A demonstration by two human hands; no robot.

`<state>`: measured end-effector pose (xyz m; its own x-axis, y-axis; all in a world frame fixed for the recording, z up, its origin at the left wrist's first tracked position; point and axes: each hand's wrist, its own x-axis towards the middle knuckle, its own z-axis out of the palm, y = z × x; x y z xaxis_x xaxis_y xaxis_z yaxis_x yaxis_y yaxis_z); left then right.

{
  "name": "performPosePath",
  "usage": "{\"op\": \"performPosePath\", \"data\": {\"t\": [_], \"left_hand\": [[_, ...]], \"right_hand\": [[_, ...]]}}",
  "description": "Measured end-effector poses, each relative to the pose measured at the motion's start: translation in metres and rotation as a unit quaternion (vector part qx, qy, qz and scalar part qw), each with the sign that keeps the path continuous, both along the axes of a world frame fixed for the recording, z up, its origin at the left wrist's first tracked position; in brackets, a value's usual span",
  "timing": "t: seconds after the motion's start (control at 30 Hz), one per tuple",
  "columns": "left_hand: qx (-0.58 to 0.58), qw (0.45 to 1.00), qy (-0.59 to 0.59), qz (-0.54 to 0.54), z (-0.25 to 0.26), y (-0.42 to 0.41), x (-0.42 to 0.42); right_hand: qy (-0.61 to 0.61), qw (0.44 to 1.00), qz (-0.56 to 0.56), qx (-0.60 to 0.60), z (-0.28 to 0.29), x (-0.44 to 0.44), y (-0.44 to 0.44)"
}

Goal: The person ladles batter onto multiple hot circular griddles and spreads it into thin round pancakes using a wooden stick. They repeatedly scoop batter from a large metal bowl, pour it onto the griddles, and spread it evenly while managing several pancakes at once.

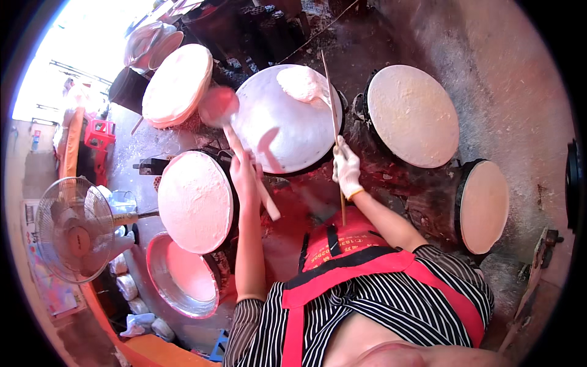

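Note:
My bare left hand (245,176) grips the wooden handle of a ladle (219,106), its red bowl blurred over the left edge of the middle round metal griddle (279,124). A mound of pale, thick batter (301,84) lies on the far right part of that griddle. The ladle's shadow falls across the bare metal. In a white knit glove, my right hand (347,167) holds a long, thin wooden spreader (331,94). Its flat blade stands along the griddle's right edge beside the batter; whether it touches is unclear.
Batter-covered griddles stand at left (195,202), right (412,114) and far right (484,206). A stack of round flat sheets (176,85) is at upper left. A plastic-lined basin (158,284) holds pale batter. A pedestal fan (75,229) and red plastic stool (98,133) stand farther left.

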<state>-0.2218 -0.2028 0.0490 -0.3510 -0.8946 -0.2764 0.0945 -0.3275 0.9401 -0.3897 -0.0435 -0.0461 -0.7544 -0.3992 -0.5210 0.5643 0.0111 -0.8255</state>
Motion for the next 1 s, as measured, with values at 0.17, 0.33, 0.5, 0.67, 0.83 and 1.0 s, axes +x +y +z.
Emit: {"op": "performPosePath", "data": {"t": [0.17, 0.33, 0.5, 0.67, 0.83, 1.0], "left_hand": [[0.221, 0.975, 0.023, 0.022, -0.004, 0.065, 0.067], [0.183, 0.981, 0.043, 0.048, -0.002, 0.095, 0.096], [0.196, 0.979, 0.04, 0.046, -0.012, 0.103, 0.121], [0.202, 0.976, 0.044, 0.071, -0.019, 0.122, 0.129], [0.205, 0.971, 0.031, 0.123, -0.025, 0.138, 0.117], [0.23, 0.957, 0.04, 0.172, -0.033, 0.155, 0.107]], "right_hand": [[0.014, 0.998, 0.048, -0.028, 0.012, 0.041, -0.047], [0.004, 0.976, 0.216, -0.032, 0.029, 0.016, -0.062], [0.04, 0.984, 0.175, 0.011, 0.026, -0.007, -0.005], [0.119, 0.969, 0.214, 0.026, 0.012, -0.011, -0.026], [0.097, 0.932, 0.346, 0.05, 0.027, -0.023, -0.051], [0.002, 0.871, 0.489, 0.047, 0.067, -0.086, 0.002]]}}
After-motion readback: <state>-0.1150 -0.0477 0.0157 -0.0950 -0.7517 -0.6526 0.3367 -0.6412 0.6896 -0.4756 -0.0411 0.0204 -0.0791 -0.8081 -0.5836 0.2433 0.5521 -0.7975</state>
